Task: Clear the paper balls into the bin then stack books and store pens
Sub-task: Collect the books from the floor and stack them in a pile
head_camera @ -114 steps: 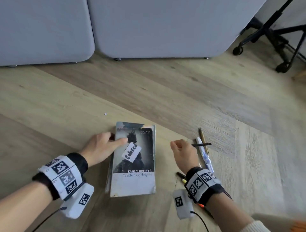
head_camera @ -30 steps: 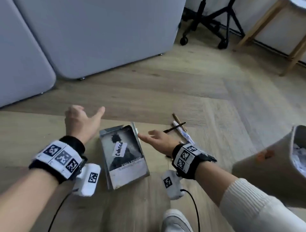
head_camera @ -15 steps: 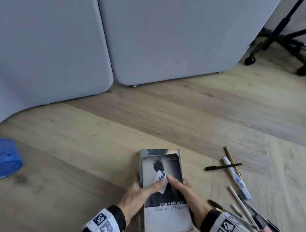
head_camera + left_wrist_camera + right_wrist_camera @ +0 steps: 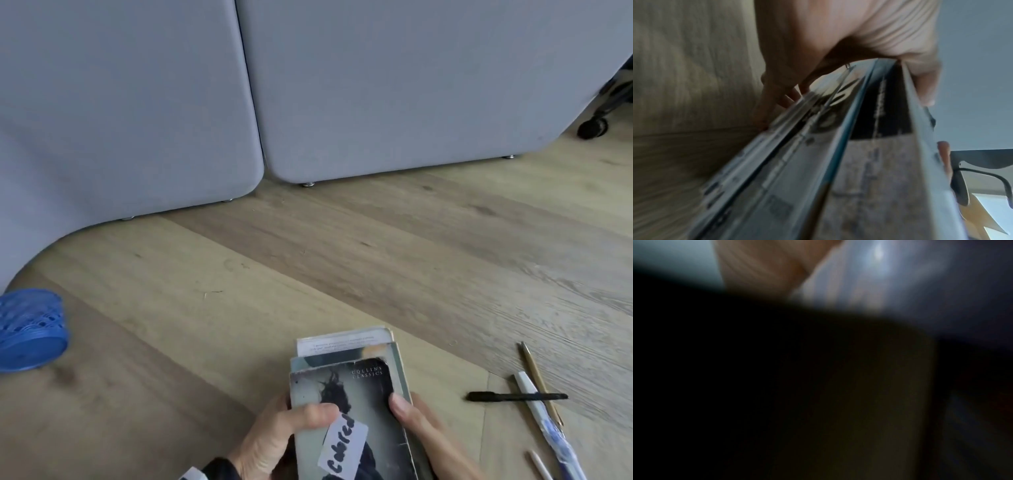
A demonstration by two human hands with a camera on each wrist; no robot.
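Head view: book stack (image 4: 346,394) on wooden floor (image 4: 239,308), my left hand (image 4: 274,442) and right hand (image 4: 424,435) clasping its sides, thumbs on top cover; wrists cut off by frame edge. Black pen (image 4: 513,397) crossing white pen (image 4: 534,407) right of stack. Blue mesh cup (image 4: 30,329) far left, partly cropped.

Left wrist: blurred; fingers (image 4: 777,97) curled under stack spines.

Right wrist: mostly dark; I can't make out grip.

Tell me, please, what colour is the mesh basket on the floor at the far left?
The basket is bright blue, seen best in the head view.
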